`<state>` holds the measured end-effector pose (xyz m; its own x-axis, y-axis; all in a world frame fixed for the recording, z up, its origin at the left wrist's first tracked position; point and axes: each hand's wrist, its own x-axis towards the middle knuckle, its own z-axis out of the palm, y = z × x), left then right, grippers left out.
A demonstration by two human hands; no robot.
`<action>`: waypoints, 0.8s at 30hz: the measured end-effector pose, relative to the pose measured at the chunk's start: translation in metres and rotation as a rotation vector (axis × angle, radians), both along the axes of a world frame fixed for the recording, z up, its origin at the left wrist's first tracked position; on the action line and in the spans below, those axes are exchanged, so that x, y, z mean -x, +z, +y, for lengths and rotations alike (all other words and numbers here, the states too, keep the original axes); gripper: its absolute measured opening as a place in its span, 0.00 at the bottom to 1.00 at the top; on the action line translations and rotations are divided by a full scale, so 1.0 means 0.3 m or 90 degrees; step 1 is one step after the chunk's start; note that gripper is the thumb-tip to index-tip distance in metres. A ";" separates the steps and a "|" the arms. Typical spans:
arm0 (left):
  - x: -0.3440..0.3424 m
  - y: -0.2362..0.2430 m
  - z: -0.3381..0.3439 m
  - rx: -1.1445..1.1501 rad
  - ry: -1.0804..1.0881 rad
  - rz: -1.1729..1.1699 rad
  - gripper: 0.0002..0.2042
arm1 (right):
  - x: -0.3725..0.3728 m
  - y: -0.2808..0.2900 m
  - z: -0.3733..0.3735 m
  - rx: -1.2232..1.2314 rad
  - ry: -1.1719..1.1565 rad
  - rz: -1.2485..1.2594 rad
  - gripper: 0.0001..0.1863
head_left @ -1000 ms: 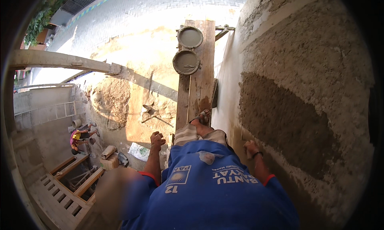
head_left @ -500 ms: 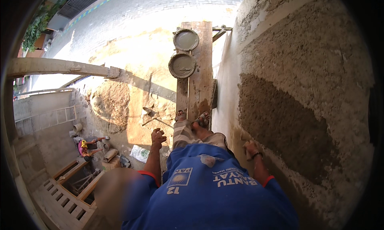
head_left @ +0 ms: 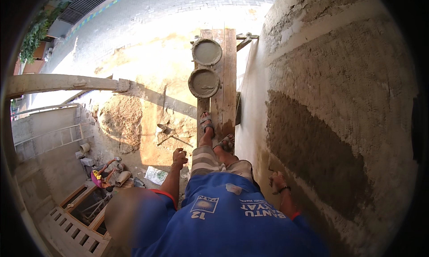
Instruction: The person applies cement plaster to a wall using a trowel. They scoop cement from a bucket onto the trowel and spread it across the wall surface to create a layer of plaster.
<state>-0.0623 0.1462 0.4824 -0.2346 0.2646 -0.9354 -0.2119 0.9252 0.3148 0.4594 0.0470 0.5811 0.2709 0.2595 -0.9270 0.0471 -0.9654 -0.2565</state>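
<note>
My left hand [head_left: 180, 157] hangs beside my striped shorts, out past the plank's left edge. Its fingers are loosely bent and a little apart, with nothing seen in them. Close to the plastered wall [head_left: 308, 141] on the right, my right hand [head_left: 279, 182] has its fingers closed round something. Only a small dark end of that thing shows at the fingers, too little to name. Two round tubs of wet grey mortar, a far tub [head_left: 207, 52] and a nearer tub [head_left: 204, 82], stand on the wooden planks [head_left: 223, 96] in front of my sandalled feet.
A broad dark wet patch [head_left: 313, 145] covers part of the wall. Below on the left lie a sand heap [head_left: 119, 123], a shovel [head_left: 163, 129] and a white sack [head_left: 155, 175]. Another person [head_left: 99, 176] is down near wooden frames [head_left: 85, 203]. A beam [head_left: 67, 80] crosses at left.
My left foot has stepped forward along the planks, toward the tubs. The tubs now appear slightly lower in view. Both hands stay by my sides, the right one still closed.
</note>
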 end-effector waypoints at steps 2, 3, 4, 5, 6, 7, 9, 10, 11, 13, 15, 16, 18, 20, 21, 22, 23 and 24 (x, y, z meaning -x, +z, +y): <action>-0.026 -0.015 0.135 -0.004 -0.045 0.022 0.21 | 0.035 0.009 -0.011 -0.012 -0.044 0.022 0.15; -0.039 -0.028 0.200 0.004 -0.077 0.041 0.21 | 0.051 0.010 -0.005 -0.013 -0.044 0.017 0.15; -0.041 -0.048 0.260 -0.011 -0.093 0.044 0.21 | 0.074 0.030 0.016 0.014 -0.025 0.016 0.15; -0.037 -0.079 0.305 -0.023 -0.104 0.050 0.21 | 0.091 0.037 0.033 0.043 -0.002 0.018 0.16; -0.032 -0.114 0.351 -0.040 -0.120 0.048 0.20 | 0.111 0.046 0.044 0.025 0.028 0.008 0.15; -0.046 -0.145 0.411 -0.046 -0.161 0.078 0.19 | 0.120 0.042 0.042 0.024 0.030 0.003 0.16; -0.062 -0.218 0.525 -0.068 -0.289 0.096 0.20 | 0.159 0.035 0.025 0.039 0.031 -0.015 0.18; -0.056 -0.286 0.567 -0.069 -0.286 0.097 0.20 | 0.180 0.040 0.032 0.052 0.038 -0.024 0.19; -0.032 -0.368 0.597 -0.117 -0.379 0.173 0.21 | 0.189 0.027 0.038 0.066 0.055 -0.019 0.19; -0.088 -0.472 0.728 -0.133 -0.488 0.193 0.23 | 0.206 0.003 -0.007 0.101 0.041 -0.021 0.19; -0.112 -0.573 0.847 -0.137 -0.557 0.259 0.22 | 0.207 -0.060 -0.123 0.122 0.031 -0.013 0.19; -0.121 -0.629 0.908 -0.146 -0.583 0.270 0.23 | 0.175 -0.130 -0.262 0.100 0.109 -0.041 0.20; -0.111 -0.763 1.016 -0.167 -0.612 0.301 0.24 | 0.185 -0.211 -0.287 0.087 0.186 -0.063 0.21; -0.097 -0.913 1.131 -0.170 -0.626 0.351 0.24 | 0.258 -0.207 -0.150 0.260 -0.100 -0.040 0.23; -0.111 -0.976 1.196 -0.162 -0.641 0.379 0.25 | 0.256 -0.266 -0.165 0.272 -0.103 -0.040 0.23; -0.142 -1.017 1.259 -0.170 -0.639 0.394 0.25 | 0.261 -0.344 -0.177 0.090 0.223 -0.182 0.23; -0.178 -1.047 1.321 -0.180 -0.639 0.408 0.25 | 0.286 -0.400 -0.120 0.057 0.300 -0.200 0.23; -0.184 -1.086 1.375 -0.196 -0.648 0.430 0.26 | 0.315 -0.450 -0.033 0.018 0.381 -0.218 0.23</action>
<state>-0.0071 0.5588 0.1565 -0.2036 0.7918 -0.5759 0.8400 0.4434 0.3126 0.3648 0.0372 0.4462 0.3673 0.4334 -0.8229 0.6484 -0.7537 -0.1075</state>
